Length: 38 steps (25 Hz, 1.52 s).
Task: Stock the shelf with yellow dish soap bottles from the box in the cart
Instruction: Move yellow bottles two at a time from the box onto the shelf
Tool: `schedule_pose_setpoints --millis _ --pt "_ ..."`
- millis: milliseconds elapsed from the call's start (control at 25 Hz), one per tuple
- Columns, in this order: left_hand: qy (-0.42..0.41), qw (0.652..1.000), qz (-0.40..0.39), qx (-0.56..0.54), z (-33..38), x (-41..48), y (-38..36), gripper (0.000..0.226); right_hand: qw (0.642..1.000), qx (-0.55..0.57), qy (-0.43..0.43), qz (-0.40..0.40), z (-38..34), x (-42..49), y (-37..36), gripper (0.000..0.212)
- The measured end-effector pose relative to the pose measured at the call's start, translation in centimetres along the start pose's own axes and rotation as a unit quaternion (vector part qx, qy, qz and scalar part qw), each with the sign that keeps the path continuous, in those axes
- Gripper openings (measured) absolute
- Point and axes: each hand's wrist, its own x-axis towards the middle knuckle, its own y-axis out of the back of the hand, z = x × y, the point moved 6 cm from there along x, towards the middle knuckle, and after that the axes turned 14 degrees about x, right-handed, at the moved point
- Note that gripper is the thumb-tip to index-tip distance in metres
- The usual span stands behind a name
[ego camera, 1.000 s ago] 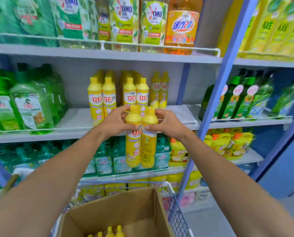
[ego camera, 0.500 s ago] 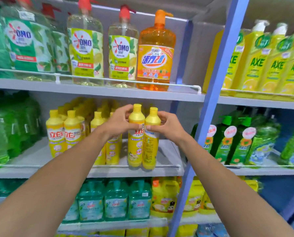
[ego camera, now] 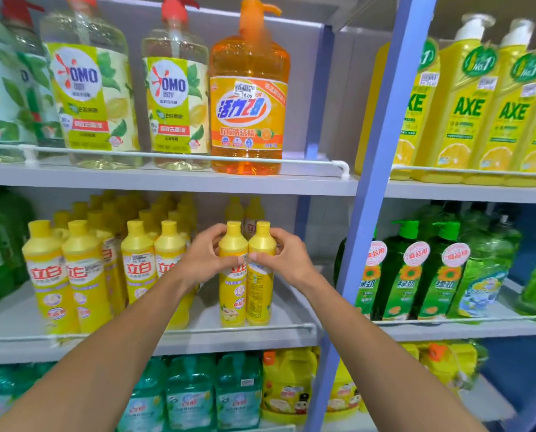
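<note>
**Pair of bottles at shelf front**

On the middle shelf (ego camera: 294,307), right of the stocked yellow row (ego camera: 82,275), two yellow dish soap bottles (ego camera: 233,294) are upright and touching. The left hand (ego camera: 205,260) grasps one bottle's shoulder, the right hand (ego camera: 287,260) the other's.

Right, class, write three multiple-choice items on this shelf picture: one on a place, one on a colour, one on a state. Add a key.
1. Where are the held yellow bottles relative to the other yellow bottles at the middle shelf?
A. left of them
B. right of them
C. one shelf above

2. What colour is the pump bottle right of the OMO bottles?
A. green
B. blue
C. orange

3. What are the left hand and right hand doing?
A. each grips one bottle
B. both hang empty
C. only the left grips one

Key:
1. B: the rows stand to their left.
2. C: body and pump are orange.
3. A: fingers curl round each bottle's shoulder.
</note>
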Motion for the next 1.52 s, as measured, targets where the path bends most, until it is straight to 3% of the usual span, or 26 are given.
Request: schedule_pose_setpoints --millis 160,240,360,440,600,840,1080,1320,1520 --pt "0.037 0.997 0.042 -0.051 -2.0 -0.3 -0.2 0.063 0.999 0.038 -0.024 0.001 1.5 -0.2 -0.4 0.067" --pt "0.048 0.994 0.081 -0.053 -3.5 -1.1 -0.8 0.062 0.998 0.034 -0.029 0.055 2.0 -1.0 -0.3 0.079" --pt "0.053 0.993 0.096 -0.031 -5.5 -2.6 -2.4 0.054 0.994 0.019 -0.023 0.106 2.6 -1.8 -0.4 0.073" --pt "0.050 0.995 0.084 -0.034 -6.3 -2.6 -2.4 0.050 0.995 0.040 -0.037 0.080 3.1 -1.3 -0.1 0.063" --pt "0.035 0.998 0.019 -0.039 -6.5 -2.0 -2.0 0.052 0.991 0.103 -0.065 -0.053 3.3 -0.8 0.2 0.053" --pt "0.050 0.997 0.048 -0.030 -6.8 -2.2 -2.2 0.053 0.997 0.043 -0.046 0.038 3.5 -1.4 -0.8 0.063" --pt "0.056 0.996 0.062 -0.016 -7.0 -2.5 -2.4 0.047 0.994 0.057 -0.076 -0.054 3.8 -0.9 0.6 0.049" --pt "0.065 0.996 0.061 -0.022 -6.9 -2.5 -2.5 0.046 0.998 0.002 -0.063 0.016 3.9 -1.0 0.0 0.063" --pt "0.071 0.996 0.056 -0.012 -6.8 -2.6 -2.6 0.047 0.995 0.022 -0.087 -0.046 4.0 -1.0 0.3 0.055"
